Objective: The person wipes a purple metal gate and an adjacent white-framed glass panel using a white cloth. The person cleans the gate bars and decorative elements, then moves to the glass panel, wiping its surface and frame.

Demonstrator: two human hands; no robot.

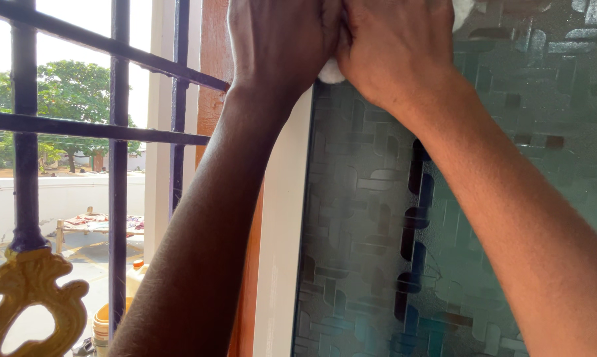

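Both my arms reach up to the top of a sliding window. My left hand (278,39) and my right hand (397,46) are pressed together side by side against the patterned frosted glass pane (510,165), near its white frame (282,231). A white cloth (331,73) is squeezed between and under the two hands; only a small bulge of it shows below them and a bit at the top right (462,10). The fingers of both hands are out of view above the picture's edge.
Left of the frame stand dark purple window grille bars (118,165) with a gold ornament (27,297) at the bottom. Through them I see trees, a low white wall, a cot in a yard and an orange-lidded container (102,324).
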